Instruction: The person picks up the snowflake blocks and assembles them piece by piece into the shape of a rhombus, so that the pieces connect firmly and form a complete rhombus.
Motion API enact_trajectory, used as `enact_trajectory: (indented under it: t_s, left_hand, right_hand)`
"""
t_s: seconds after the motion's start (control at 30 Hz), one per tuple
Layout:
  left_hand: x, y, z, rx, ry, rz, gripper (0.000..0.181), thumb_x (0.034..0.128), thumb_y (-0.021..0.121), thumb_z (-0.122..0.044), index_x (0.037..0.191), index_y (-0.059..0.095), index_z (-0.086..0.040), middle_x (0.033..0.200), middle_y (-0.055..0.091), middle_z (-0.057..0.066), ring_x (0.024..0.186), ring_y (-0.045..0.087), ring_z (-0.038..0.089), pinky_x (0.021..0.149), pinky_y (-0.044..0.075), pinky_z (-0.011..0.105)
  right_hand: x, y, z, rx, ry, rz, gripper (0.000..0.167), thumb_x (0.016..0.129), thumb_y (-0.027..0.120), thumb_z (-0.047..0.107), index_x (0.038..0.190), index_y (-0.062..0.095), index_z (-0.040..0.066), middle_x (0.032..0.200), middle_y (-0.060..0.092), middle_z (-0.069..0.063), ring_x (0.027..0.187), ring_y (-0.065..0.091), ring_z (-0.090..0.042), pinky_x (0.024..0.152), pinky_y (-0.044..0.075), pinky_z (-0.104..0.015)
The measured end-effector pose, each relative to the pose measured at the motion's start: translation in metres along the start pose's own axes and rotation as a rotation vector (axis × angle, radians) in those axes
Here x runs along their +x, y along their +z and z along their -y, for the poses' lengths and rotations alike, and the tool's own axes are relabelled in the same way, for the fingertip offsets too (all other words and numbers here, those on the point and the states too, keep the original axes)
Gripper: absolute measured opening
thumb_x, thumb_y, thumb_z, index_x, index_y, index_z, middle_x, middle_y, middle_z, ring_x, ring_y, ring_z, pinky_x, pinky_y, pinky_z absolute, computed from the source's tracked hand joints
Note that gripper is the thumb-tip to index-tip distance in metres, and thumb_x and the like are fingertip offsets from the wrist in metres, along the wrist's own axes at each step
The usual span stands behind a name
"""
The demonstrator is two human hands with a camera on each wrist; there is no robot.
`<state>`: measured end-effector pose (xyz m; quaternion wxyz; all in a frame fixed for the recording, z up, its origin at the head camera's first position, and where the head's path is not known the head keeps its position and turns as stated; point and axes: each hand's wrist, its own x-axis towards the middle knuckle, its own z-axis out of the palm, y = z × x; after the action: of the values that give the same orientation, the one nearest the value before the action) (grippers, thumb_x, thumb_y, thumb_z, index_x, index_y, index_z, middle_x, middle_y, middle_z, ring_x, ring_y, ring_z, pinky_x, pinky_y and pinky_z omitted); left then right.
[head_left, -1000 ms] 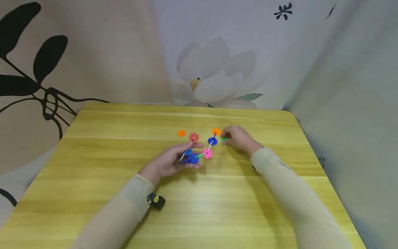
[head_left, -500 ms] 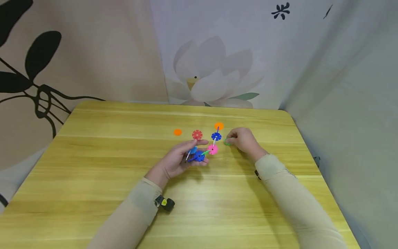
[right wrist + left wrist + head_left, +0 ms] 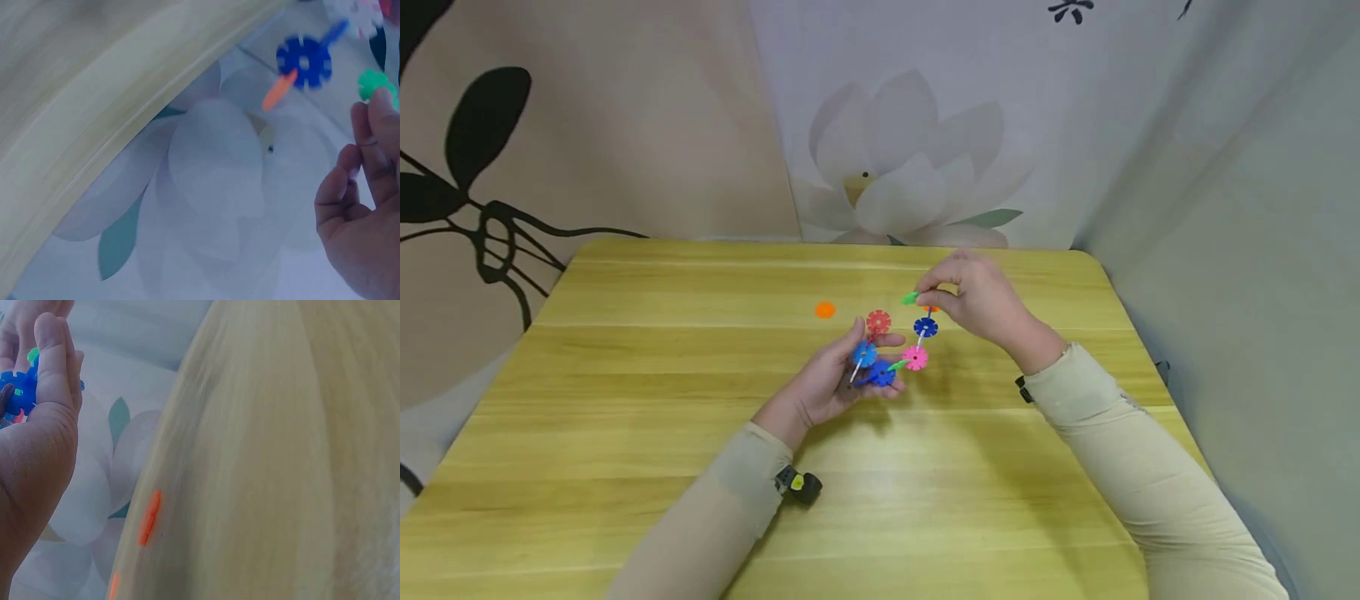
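Observation:
A chain of slotted plastic snowflake discs lies across my left hand (image 3: 820,387), which holds it above the table between thumb and fingers. Along the curved chain are a red disc (image 3: 878,322), a light-blue disc (image 3: 864,354), a blue disc (image 3: 882,373), a pink disc (image 3: 915,358) and a dark-blue disc (image 3: 926,327). Over the chain's right end my right hand (image 3: 981,304) pinches a green disc (image 3: 911,298) between thumb and forefinger. The right wrist view shows this green disc (image 3: 375,84) at the fingertips, apart from the dark-blue disc (image 3: 304,60).
One loose orange disc (image 3: 825,310) lies on the wooden table (image 3: 880,500) beyond the left hand. Another orange piece (image 3: 932,309) shows partly behind the right fingers. A printed curtain (image 3: 700,125) hangs behind the table's far edge.
My right hand has lifted the green disc from low beside the chain and carried it up and leftward. The left hand and chain shifted slightly right, then stayed nearly still.

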<state>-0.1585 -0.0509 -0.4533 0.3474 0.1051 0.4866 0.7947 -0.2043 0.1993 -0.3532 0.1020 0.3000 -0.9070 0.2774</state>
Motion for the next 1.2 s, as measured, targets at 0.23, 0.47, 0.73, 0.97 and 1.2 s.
enact_trajectory:
  t_s: [0.23,0.47,0.73,0.97,1.2]
  left_hand:
    - [0.003,0.000,-0.004,-0.040,-0.039,0.009,0.083,0.1130,0.019,-0.064,0.160,0.039,0.002,0.165,0.044,0.029,0.098,0.080,0.026,0.090,0.067,0.031]
    - [0.005,0.004,-0.006,-0.040,-0.058,0.010,0.077,0.1156,0.019,-0.057,0.160,0.040,0.002,0.165,0.043,0.029,0.097,0.080,0.025,0.089,0.067,0.031]
    - [0.004,0.004,-0.003,-0.045,-0.059,0.014,0.078,0.1146,0.022,-0.059,0.158,0.042,0.002,0.164,0.042,0.031,0.096,0.080,0.025,0.089,0.068,0.033]
    - [0.001,0.003,-0.002,-0.068,-0.064,0.010,0.075,0.1156,0.021,-0.057,0.159,0.042,0.001,0.139,0.068,0.015,0.093,0.081,0.025,0.088,0.068,0.035]
    - [-0.002,0.002,0.001,-0.081,-0.059,0.063,0.074,0.1148,0.022,-0.057,0.161,0.038,-0.002,0.121,0.072,0.007,0.093,0.078,0.024,0.088,0.067,0.036]
  right_hand:
    - [0.000,0.012,0.009,-0.073,-0.022,0.079,0.007,0.091,0.087,0.014,0.098,0.086,0.012,0.100,0.084,-0.003,0.099,0.067,-0.025,0.083,0.060,-0.041]
    - [-0.001,0.017,0.009,-0.066,-0.041,0.099,0.009,0.091,0.087,0.015,0.099,0.086,0.012,0.098,0.083,-0.003,0.096,0.066,-0.027,0.079,0.060,-0.039]
    - [-0.004,0.022,0.012,-0.090,-0.074,0.076,0.013,0.089,0.088,0.017,0.101,0.086,0.012,0.096,0.082,-0.002,0.091,0.065,-0.026,0.073,0.059,-0.035]
    - [-0.006,0.029,0.014,-0.093,-0.131,0.058,0.009,0.089,0.088,0.016,0.097,0.086,0.013,0.092,0.082,-0.001,0.088,0.067,-0.022,0.071,0.061,-0.034]
    - [-0.009,0.035,0.015,-0.088,-0.146,0.053,0.009,0.088,0.089,0.015,0.097,0.086,0.012,0.091,0.082,-0.002,0.088,0.067,-0.022,0.072,0.061,-0.035]
